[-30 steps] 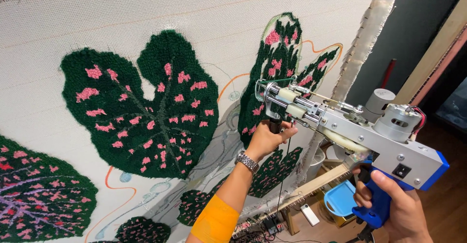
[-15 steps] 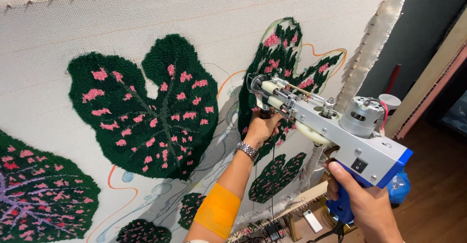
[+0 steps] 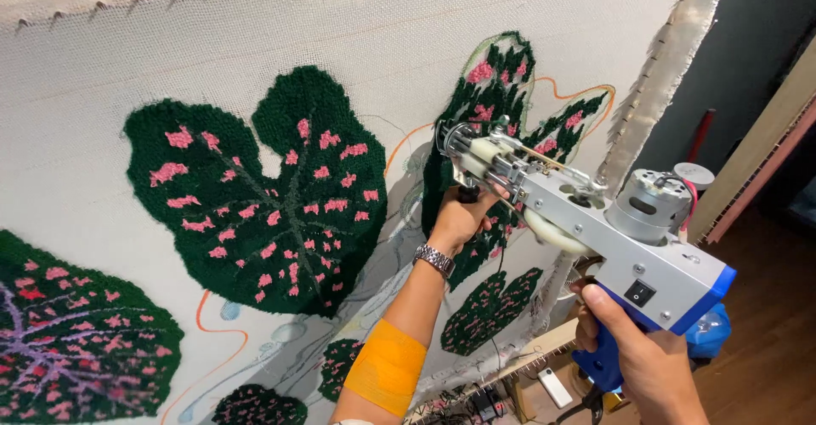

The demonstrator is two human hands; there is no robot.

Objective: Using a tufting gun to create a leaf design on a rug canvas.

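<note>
A grey and blue tufting gun (image 3: pixel 595 229) points at a white stretched cloth (image 3: pixel 255 59). My left hand (image 3: pixel 459 217) grips the gun's black front handle, close to the cloth; the wrist has a metal watch and the forearm an orange band. My right hand (image 3: pixel 642 353) is closed around the blue rear handle at lower right. The gun's nose (image 3: pixel 455 140) touches or nearly touches a half-filled dark green leaf with pink spots (image 3: pixel 501 93). A large finished green leaf with pink spots (image 3: pixel 272 195) lies to the left.
Another tufted leaf with purple veins (image 3: pixel 68 340) sits at lower left, smaller green leaves (image 3: pixel 489 306) lower down. Orange outline lines mark the cloth. The frame's nailed edge (image 3: pixel 663 76) runs down the right. Small items lie on a wooden ledge (image 3: pixel 544 365) below.
The gun and both hands have shifted left and slightly down in view, closer to the half-filled leaf. The grip of both hands stays the same.
</note>
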